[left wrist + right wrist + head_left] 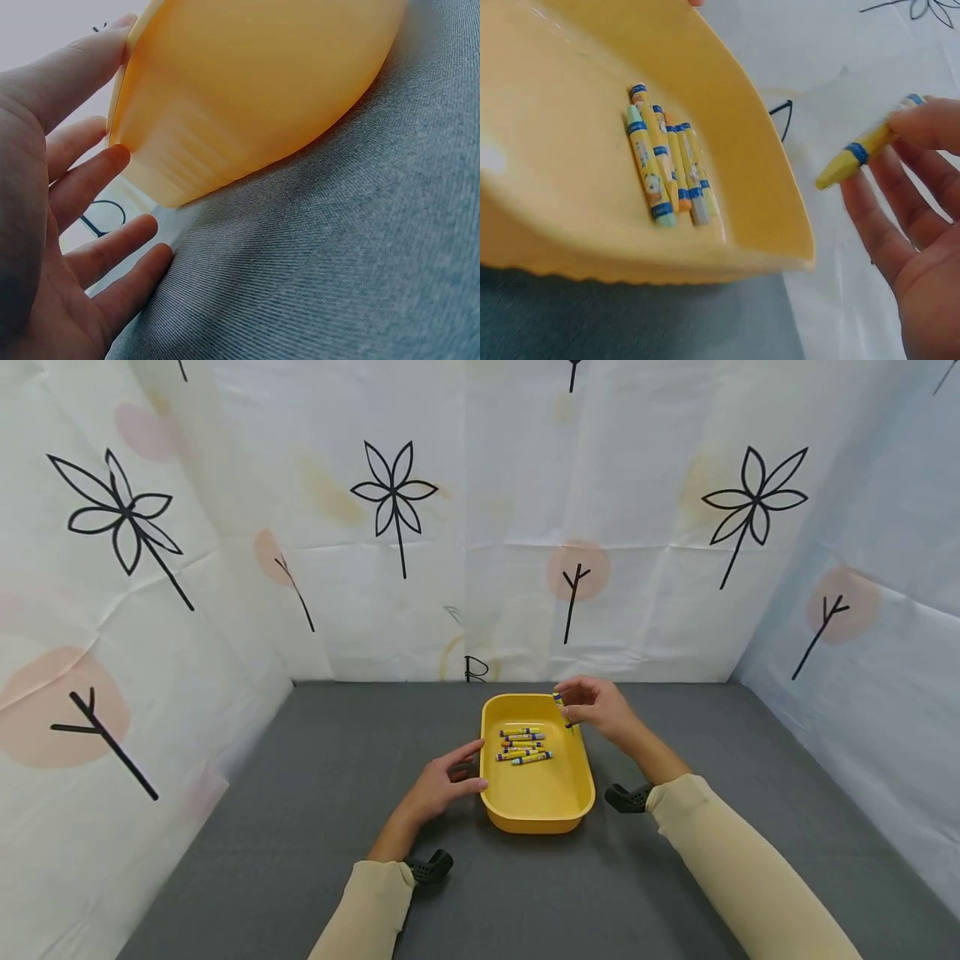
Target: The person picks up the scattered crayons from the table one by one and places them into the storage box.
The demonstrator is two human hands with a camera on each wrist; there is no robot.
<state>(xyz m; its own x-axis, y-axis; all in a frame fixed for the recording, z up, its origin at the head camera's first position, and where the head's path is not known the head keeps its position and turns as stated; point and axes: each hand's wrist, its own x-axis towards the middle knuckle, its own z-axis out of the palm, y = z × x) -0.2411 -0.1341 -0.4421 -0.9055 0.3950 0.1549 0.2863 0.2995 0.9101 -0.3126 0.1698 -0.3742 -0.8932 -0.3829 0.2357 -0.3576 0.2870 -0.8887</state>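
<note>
A yellow plastic tub (536, 797) stands on the grey tabletop. My left hand (442, 787) touches its left rim with thumb and fingertips, the fingers spread and nearly straight; in the left wrist view some fingers (124, 289) stay clear of the wall. Over the tub's far right corner, my right hand (596, 708) pinches a yellow crayon (862, 152) between thumb and fingers, its yellow tip pointing out. Inside the tub, several crayons (651, 169) in yellow wrappers with blue bands lie side by side, toward the left of its floor.
Grey cloth (315, 760) covers the table. A white sheet (495, 510) printed with black flowers and peach circles hangs behind it and along both sides. A dark wrist strap (429, 867) is on the left wrist and another strap (628, 798) on the right.
</note>
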